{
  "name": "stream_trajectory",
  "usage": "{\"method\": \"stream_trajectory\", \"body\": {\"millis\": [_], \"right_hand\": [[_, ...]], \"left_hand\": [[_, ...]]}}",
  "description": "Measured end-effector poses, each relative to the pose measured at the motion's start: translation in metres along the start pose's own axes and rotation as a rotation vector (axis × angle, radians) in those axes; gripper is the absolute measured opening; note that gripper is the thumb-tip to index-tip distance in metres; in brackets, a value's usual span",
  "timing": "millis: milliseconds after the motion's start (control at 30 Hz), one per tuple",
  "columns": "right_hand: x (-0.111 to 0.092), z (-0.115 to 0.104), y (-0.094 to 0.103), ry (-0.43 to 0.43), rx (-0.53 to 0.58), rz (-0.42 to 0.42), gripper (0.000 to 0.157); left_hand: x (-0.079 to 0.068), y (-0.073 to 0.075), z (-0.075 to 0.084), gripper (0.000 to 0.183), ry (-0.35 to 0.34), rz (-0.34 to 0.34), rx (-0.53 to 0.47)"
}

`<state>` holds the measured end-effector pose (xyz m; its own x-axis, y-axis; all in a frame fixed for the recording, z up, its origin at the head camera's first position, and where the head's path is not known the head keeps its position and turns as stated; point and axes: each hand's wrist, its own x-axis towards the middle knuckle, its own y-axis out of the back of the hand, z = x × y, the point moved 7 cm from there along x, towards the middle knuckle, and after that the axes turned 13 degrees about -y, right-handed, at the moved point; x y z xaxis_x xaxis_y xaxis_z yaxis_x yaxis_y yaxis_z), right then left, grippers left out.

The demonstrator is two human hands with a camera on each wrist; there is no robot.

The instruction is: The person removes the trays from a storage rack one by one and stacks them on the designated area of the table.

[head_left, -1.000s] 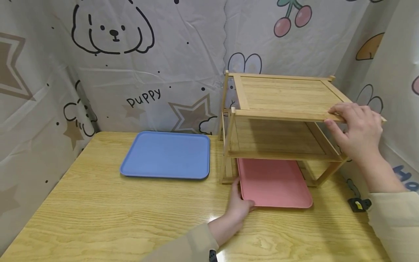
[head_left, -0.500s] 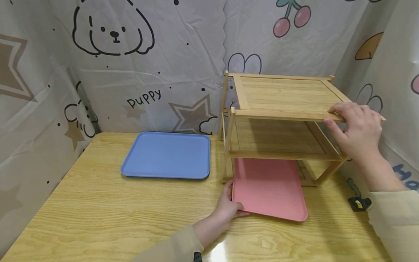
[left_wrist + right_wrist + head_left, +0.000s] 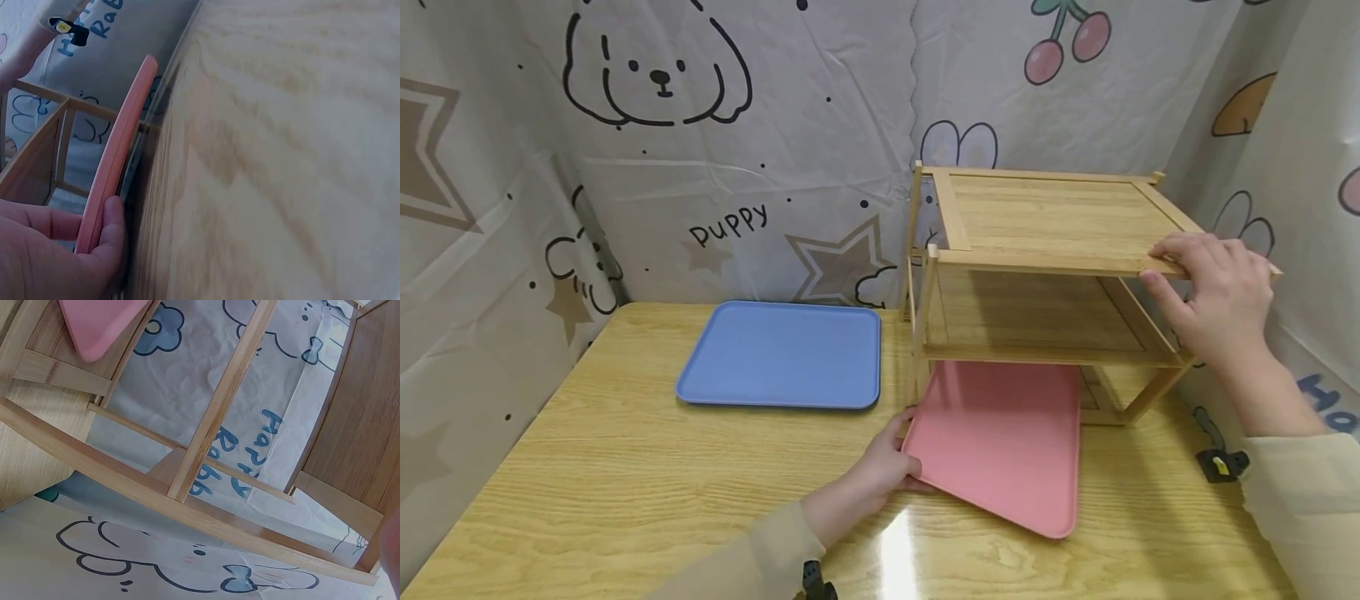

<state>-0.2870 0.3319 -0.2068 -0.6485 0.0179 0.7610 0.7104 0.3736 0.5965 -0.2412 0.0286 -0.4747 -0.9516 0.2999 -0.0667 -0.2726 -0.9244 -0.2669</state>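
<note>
A pink tray (image 3: 1000, 450) juts at an angle out of the bottom level of a wooden shelf rack (image 3: 1052, 212). My left hand (image 3: 880, 458) grips its near left corner, and in the left wrist view the thumb and a finger pinch the tray's edge (image 3: 119, 147). The tray's far end is hidden under the middle shelf. My right hand (image 3: 1217, 292) holds the front edge of the rack's top board near the right corner, fingers on top and thumb at the front. In the right wrist view only a bit of that hand shows, at the right edge.
A blue tray (image 3: 782, 354) lies flat on the wooden table (image 3: 647, 500), left of the rack. Printed curtains (image 3: 820, 108) stand close behind and at both sides. A small black device (image 3: 1221, 464) is by the right sleeve.
My left hand has drawn the pink tray toward me and to the left, turning it so that its right corner points nearer. The right hand stays on the rack.
</note>
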Motion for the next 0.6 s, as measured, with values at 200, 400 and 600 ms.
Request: {"method": "stream_trajectory", "body": {"millis": [200, 400, 600], "right_hand": [[-0.001, 0.0, -0.001, -0.003, 0.002, -0.005, 0.06], [-0.001, 0.001, -0.001, -0.009, -0.002, -0.018, 0.06], [0.0, 0.0, -0.001, -0.001, 0.002, 0.001, 0.061]], "left_hand": [[-0.002, 0.012, 0.004, 0.088, 0.02, -0.039, 0.035], [-0.009, 0.016, 0.003, 0.082, 0.0, 0.014, 0.035], [-0.021, 0.01, -0.001, 0.082, 0.001, 0.092, -0.039]]}}
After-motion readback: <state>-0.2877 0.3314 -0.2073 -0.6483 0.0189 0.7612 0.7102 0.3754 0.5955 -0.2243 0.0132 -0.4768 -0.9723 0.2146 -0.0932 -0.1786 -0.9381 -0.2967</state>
